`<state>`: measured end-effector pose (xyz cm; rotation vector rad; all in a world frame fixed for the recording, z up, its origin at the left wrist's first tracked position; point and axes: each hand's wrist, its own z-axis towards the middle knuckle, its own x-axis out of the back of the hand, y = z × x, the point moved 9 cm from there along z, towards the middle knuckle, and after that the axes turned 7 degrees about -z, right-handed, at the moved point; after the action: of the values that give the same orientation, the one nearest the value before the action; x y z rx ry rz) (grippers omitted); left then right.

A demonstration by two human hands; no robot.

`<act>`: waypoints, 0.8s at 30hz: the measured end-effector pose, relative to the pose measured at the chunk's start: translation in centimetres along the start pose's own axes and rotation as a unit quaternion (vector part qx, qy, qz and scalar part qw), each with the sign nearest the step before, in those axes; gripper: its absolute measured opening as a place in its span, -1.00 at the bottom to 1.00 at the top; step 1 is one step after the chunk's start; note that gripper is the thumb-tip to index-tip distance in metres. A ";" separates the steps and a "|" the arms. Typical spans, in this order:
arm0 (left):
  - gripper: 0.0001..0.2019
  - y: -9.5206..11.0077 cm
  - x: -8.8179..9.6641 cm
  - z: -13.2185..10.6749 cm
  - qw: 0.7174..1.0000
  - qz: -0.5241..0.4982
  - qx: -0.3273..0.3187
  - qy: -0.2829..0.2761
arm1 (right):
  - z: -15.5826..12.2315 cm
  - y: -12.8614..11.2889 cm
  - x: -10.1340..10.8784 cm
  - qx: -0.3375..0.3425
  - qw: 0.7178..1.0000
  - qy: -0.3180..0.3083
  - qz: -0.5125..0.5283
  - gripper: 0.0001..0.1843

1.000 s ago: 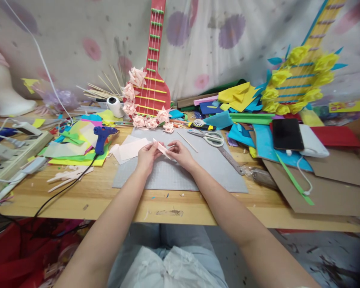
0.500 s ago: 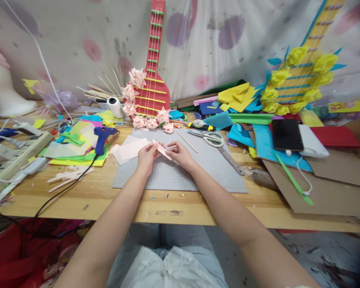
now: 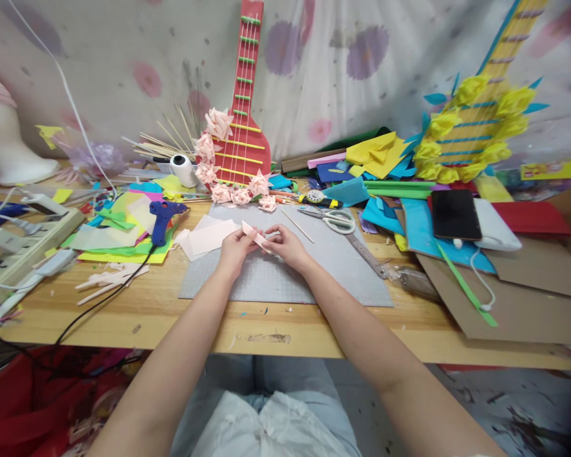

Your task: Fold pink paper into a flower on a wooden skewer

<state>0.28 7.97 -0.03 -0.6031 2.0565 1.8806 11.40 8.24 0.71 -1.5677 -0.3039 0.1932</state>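
Observation:
Between my two hands is a narrow folded strip of pale pink paper [image 3: 255,236], held slanting above the grey cutting mat [image 3: 285,285]. My left hand [image 3: 236,249] pinches its left part between thumb and fingers. At the strip's lower right end, my right hand [image 3: 289,246] pinches it the same way. Loose pale pink paper sheets [image 3: 208,236] lie just left of my left hand. A thin wooden stick [image 3: 297,226] rests on the mat beyond my right hand. Behind stands a red cardboard lute-shaped instrument [image 3: 240,149] trimmed with pink paper flowers [image 3: 219,124].
Scissors [image 3: 339,221] and a metal ruler [image 3: 365,255] lie at the mat's right. A blue glue gun [image 3: 162,222] sits on coloured paper at left, its cord trailing to the front. A power strip [image 3: 52,231], a phone [image 3: 455,214] and cardboard [image 3: 518,304] occupy the sides.
My left hand has shifted very slightly to the right along the pink strip, closer to my right hand. Everything else looks the same.

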 end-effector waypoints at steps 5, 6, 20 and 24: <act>-0.75 0.2 0.1 -0.2 1.000 0.004 -0.004 0.009 | 0.1 0.2 -0.1 0.003 1.000 -0.010 0.002 -0.65; -0.75 0.2 0.2 -0.2 1.000 0.003 -0.005 0.014 | 0.1 0.2 -0.2 0.008 1.000 -0.014 0.000 -0.64; -0.62 0.2 0.0 -0.2 1.000 0.021 -0.004 0.021 | 0.1 -0.4 0.2 0.035 0.998 0.017 -0.045 -0.55; -0.64 0.3 0.2 -0.2 0.999 -0.002 -0.020 0.035 | 0.3 -0.4 0.4 0.028 0.998 0.014 -0.052 -0.62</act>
<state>-0.05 7.74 0.20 -0.6911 2.0624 1.9283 11.62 8.61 1.15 -1.4938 -0.3544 0.0976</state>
